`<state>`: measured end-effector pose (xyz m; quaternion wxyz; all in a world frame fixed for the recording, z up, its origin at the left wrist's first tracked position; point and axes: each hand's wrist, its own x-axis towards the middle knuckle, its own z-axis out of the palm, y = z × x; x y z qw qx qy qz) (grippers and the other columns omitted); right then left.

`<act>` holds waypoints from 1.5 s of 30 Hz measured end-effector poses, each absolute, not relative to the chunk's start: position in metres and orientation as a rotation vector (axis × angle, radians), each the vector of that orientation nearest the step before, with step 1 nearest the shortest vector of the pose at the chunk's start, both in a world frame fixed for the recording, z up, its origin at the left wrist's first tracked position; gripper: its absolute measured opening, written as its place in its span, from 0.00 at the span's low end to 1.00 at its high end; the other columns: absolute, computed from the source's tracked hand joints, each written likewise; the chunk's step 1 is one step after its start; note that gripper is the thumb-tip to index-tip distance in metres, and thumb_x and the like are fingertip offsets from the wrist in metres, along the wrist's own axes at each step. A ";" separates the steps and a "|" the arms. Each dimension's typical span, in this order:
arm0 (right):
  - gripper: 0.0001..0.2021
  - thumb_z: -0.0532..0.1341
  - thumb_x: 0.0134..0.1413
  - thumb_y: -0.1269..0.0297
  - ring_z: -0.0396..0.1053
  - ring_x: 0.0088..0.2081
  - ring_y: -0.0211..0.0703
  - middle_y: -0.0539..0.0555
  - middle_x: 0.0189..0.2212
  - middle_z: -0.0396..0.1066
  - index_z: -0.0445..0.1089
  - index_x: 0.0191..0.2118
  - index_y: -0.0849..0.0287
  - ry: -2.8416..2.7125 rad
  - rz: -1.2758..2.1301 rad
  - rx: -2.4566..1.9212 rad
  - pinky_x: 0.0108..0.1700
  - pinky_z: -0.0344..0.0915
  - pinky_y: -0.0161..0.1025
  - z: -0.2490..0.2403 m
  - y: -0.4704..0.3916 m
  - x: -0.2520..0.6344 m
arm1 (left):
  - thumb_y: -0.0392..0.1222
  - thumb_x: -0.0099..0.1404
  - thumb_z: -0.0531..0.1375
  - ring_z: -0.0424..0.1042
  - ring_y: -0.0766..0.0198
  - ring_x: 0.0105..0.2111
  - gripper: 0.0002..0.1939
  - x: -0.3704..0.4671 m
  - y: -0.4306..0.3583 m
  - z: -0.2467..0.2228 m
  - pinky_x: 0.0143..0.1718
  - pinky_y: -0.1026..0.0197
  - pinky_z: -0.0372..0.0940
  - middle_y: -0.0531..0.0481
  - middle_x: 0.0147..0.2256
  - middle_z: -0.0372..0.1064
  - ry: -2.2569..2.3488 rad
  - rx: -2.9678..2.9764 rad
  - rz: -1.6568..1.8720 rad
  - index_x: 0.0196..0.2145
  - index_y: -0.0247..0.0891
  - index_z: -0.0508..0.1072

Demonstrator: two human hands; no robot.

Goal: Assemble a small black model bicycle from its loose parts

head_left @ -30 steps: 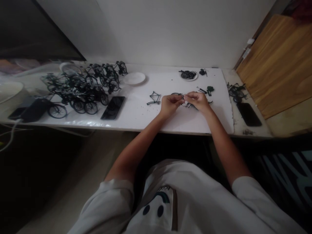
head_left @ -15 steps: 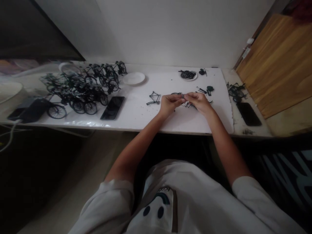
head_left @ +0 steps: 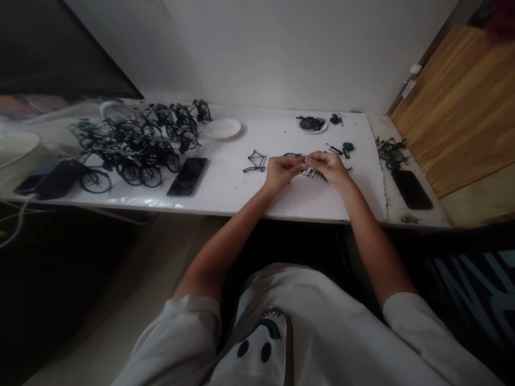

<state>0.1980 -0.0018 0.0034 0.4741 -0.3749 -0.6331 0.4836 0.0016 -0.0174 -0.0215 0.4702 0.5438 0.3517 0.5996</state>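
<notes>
Pinching a small part (head_left: 304, 159) between them, left hand (head_left: 279, 172) and right hand (head_left: 328, 165) could drop it if either fingertip grip slips.

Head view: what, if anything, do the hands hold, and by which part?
A small dark piece, pinched by the left hand and the right hand; which part they grip is too small to tell.

White table (head_left: 225, 185), miniature bicycles (head_left: 134, 142), parts (head_left: 348, 146), phone (head_left: 187, 177)
</notes>
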 end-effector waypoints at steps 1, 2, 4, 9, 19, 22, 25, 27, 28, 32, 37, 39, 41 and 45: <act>0.25 0.80 0.45 0.37 0.71 0.35 0.40 0.51 0.35 0.81 0.85 0.37 0.55 -1.557 1.182 -0.911 0.38 0.68 0.39 0.004 -0.002 0.198 | 0.55 0.50 0.83 0.80 0.62 0.32 0.24 0.001 -0.017 -0.022 0.37 0.58 0.76 0.41 0.36 0.85 0.862 1.341 1.468 0.38 0.36 0.88; 0.25 0.79 0.45 0.37 0.71 0.34 0.40 0.51 0.35 0.81 0.85 0.38 0.55 -1.562 1.183 -0.907 0.38 0.68 0.39 0.004 -0.002 0.198 | 0.55 0.51 0.82 0.79 0.63 0.31 0.24 0.001 -0.017 -0.022 0.36 0.58 0.75 0.42 0.36 0.85 0.860 1.346 1.468 0.39 0.36 0.89; 0.25 0.79 0.46 0.38 0.72 0.34 0.40 0.51 0.35 0.81 0.85 0.38 0.55 -1.553 1.190 -0.902 0.39 0.68 0.39 0.003 -0.002 0.199 | 0.55 0.51 0.82 0.79 0.63 0.31 0.24 0.000 -0.017 -0.023 0.36 0.59 0.75 0.42 0.36 0.85 0.854 1.346 1.476 0.39 0.37 0.89; 0.24 0.81 0.44 0.40 0.76 0.38 0.43 0.53 0.38 0.83 0.85 0.37 0.55 -1.537 1.190 -0.900 0.44 0.72 0.40 0.002 -0.001 0.199 | 0.57 0.50 0.82 0.80 0.62 0.33 0.25 0.000 -0.021 -0.019 0.36 0.59 0.75 0.40 0.37 0.85 0.848 1.357 1.449 0.38 0.35 0.89; 0.23 0.81 0.44 0.39 0.78 0.43 0.47 0.54 0.40 0.83 0.85 0.36 0.54 -1.572 1.128 -0.907 0.50 0.74 0.43 0.003 0.000 0.201 | 0.58 0.47 0.83 0.82 0.58 0.36 0.27 0.001 -0.030 -0.008 0.44 0.54 0.79 0.41 0.38 0.85 0.805 1.357 1.422 0.37 0.35 0.89; 0.24 0.80 0.45 0.39 0.77 0.41 0.46 0.54 0.39 0.82 0.85 0.36 0.55 -1.560 1.106 -0.921 0.49 0.74 0.42 0.006 -0.002 0.201 | 0.61 0.49 0.82 0.83 0.58 0.37 0.29 0.000 -0.028 -0.011 0.46 0.54 0.79 0.42 0.40 0.86 0.783 1.367 1.402 0.40 0.37 0.89; 0.24 0.80 0.43 0.39 0.77 0.42 0.47 0.54 0.39 0.83 0.85 0.35 0.55 -1.558 1.085 -0.926 0.48 0.74 0.43 0.008 -0.003 0.200 | 0.64 0.55 0.79 0.82 0.61 0.35 0.27 -0.001 -0.023 -0.015 0.44 0.56 0.79 0.44 0.38 0.86 0.771 1.375 1.376 0.40 0.38 0.89; 0.25 0.81 0.42 0.39 0.78 0.41 0.47 0.54 0.38 0.83 0.85 0.36 0.54 -1.553 1.099 -0.924 0.47 0.74 0.43 0.007 -0.003 0.200 | 0.65 0.55 0.78 0.82 0.62 0.34 0.27 -0.001 -0.022 -0.016 0.43 0.57 0.79 0.45 0.37 0.85 0.767 1.354 1.372 0.40 0.39 0.89; 0.25 0.81 0.42 0.39 0.77 0.40 0.46 0.53 0.38 0.83 0.85 0.36 0.54 -1.546 1.115 -0.923 0.47 0.74 0.42 0.007 -0.003 0.200 | 0.65 0.54 0.79 0.82 0.63 0.34 0.27 -0.001 -0.021 -0.016 0.43 0.57 0.79 0.45 0.37 0.85 0.767 1.343 1.370 0.39 0.39 0.89; 0.27 0.82 0.39 0.38 0.73 0.33 0.40 0.51 0.34 0.82 0.84 0.37 0.55 -1.501 1.193 -0.937 0.40 0.71 0.39 0.005 -0.002 0.200 | 0.65 0.52 0.79 0.83 0.61 0.35 0.28 -0.001 -0.023 -0.015 0.44 0.56 0.80 0.45 0.36 0.85 0.777 1.300 1.354 0.39 0.39 0.89; 0.29 0.82 0.36 0.36 0.72 0.32 0.39 0.51 0.33 0.82 0.84 0.37 0.55 -1.499 1.230 -0.951 0.38 0.69 0.38 0.003 -0.001 0.200 | 0.63 0.53 0.80 0.82 0.63 0.34 0.27 -0.001 -0.020 -0.018 0.42 0.58 0.78 0.45 0.36 0.85 0.796 1.297 1.367 0.41 0.39 0.89; 0.29 0.82 0.36 0.36 0.74 0.33 0.41 0.52 0.33 0.82 0.84 0.36 0.55 -1.518 1.197 -0.944 0.39 0.71 0.40 0.002 0.000 0.199 | 0.63 0.53 0.80 0.81 0.64 0.33 0.27 -0.001 -0.018 -0.019 0.41 0.59 0.78 0.45 0.36 0.85 0.803 1.281 1.374 0.41 0.39 0.89; 0.29 0.81 0.37 0.34 0.75 0.35 0.44 0.53 0.35 0.82 0.83 0.36 0.54 -1.542 1.160 -0.938 0.41 0.72 0.41 0.000 0.002 0.199 | 0.62 0.53 0.80 0.81 0.64 0.33 0.27 -0.001 -0.018 -0.020 0.40 0.59 0.78 0.45 0.35 0.85 0.809 1.274 1.385 0.41 0.38 0.89; 0.31 0.74 0.47 0.28 0.75 0.37 0.45 0.54 0.36 0.82 0.83 0.37 0.54 -1.517 1.062 -0.966 0.39 0.70 0.41 -0.002 0.006 0.200 | 0.60 0.56 0.79 0.80 0.65 0.32 0.24 -0.002 -0.020 -0.016 0.37 0.61 0.76 0.42 0.36 0.85 0.831 1.285 1.405 0.40 0.36 0.89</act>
